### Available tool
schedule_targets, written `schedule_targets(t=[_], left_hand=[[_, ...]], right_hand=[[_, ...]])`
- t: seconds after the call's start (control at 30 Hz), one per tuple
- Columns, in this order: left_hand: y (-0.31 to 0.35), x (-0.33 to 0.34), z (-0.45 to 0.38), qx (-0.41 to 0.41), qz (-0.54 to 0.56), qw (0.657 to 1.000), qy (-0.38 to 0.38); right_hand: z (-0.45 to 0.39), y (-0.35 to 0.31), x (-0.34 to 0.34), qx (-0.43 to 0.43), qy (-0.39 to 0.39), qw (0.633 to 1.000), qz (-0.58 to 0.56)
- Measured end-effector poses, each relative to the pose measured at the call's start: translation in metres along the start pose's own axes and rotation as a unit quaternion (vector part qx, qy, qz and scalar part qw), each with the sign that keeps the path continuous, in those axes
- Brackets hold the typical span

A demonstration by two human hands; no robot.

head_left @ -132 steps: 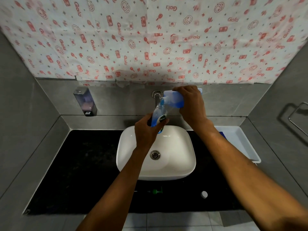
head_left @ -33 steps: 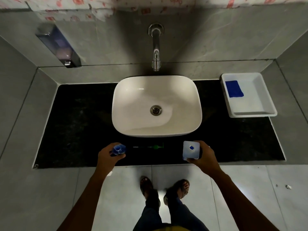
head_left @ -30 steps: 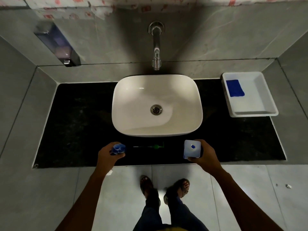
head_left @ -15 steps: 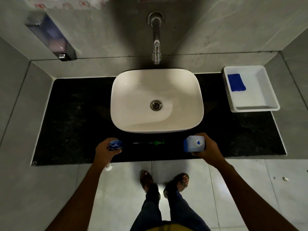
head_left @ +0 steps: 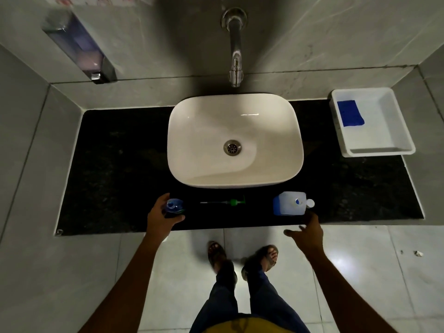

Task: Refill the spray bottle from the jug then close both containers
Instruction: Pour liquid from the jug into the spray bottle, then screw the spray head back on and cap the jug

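Far left on the wall, a clear soap dispenser (head_left: 79,50) is hanging above the black stone counter (head_left: 115,164). At the counter's near edge the person's left hand (head_left: 161,216) is wrapping its fingers round the small blue spray bottle (head_left: 174,206), which is standing upright with its neck open. Just to its right, in front of the white ceramic basin (head_left: 234,140), the green pump sprayer head with its thin dip tube (head_left: 225,202) is lying flat on the counter. Further right the pale translucent jug of blue liquid (head_left: 288,203) is standing by itself, its mouth uncovered, and its small white round cap (head_left: 310,203) is sitting just beside it on the right. The right hand (head_left: 306,233) is hanging over the floor near the jug with fingers loosely spread, gripping nothing. Far right, a white plastic tray (head_left: 384,150) is holding a blue cloth (head_left: 349,114).

Pouring looks finished, so closing seems to be the step in hand. To do it well, I would say the free hand should be pinching the cap by its rim, setting it squarely on the jug's mouth and turning gently, so the light jug is not tipping. The left hand should be keeping the bottle steady and upright while the dip tube is guided straight down the neck.
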State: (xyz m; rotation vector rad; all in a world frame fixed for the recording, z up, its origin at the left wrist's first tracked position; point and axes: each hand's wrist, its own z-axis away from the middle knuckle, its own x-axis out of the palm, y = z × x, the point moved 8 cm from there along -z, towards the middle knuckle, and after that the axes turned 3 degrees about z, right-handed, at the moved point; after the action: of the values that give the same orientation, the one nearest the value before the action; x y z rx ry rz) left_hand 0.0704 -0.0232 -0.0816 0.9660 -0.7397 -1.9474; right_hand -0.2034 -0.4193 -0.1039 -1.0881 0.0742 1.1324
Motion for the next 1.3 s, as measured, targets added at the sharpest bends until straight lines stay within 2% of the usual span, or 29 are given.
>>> schedule_targets(t=[0.07, 0.13, 0.23, 0.27, 0.37, 0.47, 0.6, 0.77, 0.9, 1.03, 1.3], left_hand=[[-0.005, 0.0, 0.001, 0.0, 0.004, 1.0, -0.001], [-0.009, 0.0, 0.003, 0.001, 0.004, 1.0, -0.004], [-0.013, -0.002, 0.006, -0.002, 0.009, 1.0, -0.002], [-0.013, -0.003, 0.006, 0.001, 0.011, 1.0, -0.002], [-0.009, -0.004, 0.007, 0.018, -0.004, 1.0, -0.005], [-0.004, -0.004, 0.006, 0.037, -0.007, 0.999, -0.013], [-0.002, -0.003, 0.003, 0.034, 0.014, 0.999, -0.009], [-0.002, -0.003, -0.001, 0.043, 0.005, 0.999, -0.01], [-0.003, -0.005, -0.003, 0.036, 0.009, 0.999, -0.011], [-0.002, -0.005, -0.004, 0.035, 0.009, 0.999, -0.014], [0.001, -0.006, 0.001, 0.025, 0.024, 0.999, -0.013]], right_hand=[[0.016, 0.018, 0.012, 0.061, 0.014, 0.998, 0.029], [0.029, 0.018, 0.039, 0.066, -0.038, 0.994, 0.083], [0.042, -0.024, 0.091, -0.055, -0.15, 0.981, 0.11], [0.044, -0.045, 0.104, -0.11, -0.165, 0.974, 0.112], [0.041, -0.106, 0.13, -0.262, -0.144, 0.941, 0.161], [0.034, -0.138, 0.154, -0.324, -0.148, 0.903, 0.24], [0.026, -0.142, 0.173, -0.337, -0.149, 0.865, 0.341], [0.027, -0.121, 0.171, -0.307, -0.146, 0.843, 0.416], [0.033, -0.108, 0.169, -0.28, -0.16, 0.863, 0.388], [0.043, -0.112, 0.171, -0.289, -0.199, 0.886, 0.302], [0.089, -0.156, 0.163, -0.374, -0.224, 0.882, 0.178]])
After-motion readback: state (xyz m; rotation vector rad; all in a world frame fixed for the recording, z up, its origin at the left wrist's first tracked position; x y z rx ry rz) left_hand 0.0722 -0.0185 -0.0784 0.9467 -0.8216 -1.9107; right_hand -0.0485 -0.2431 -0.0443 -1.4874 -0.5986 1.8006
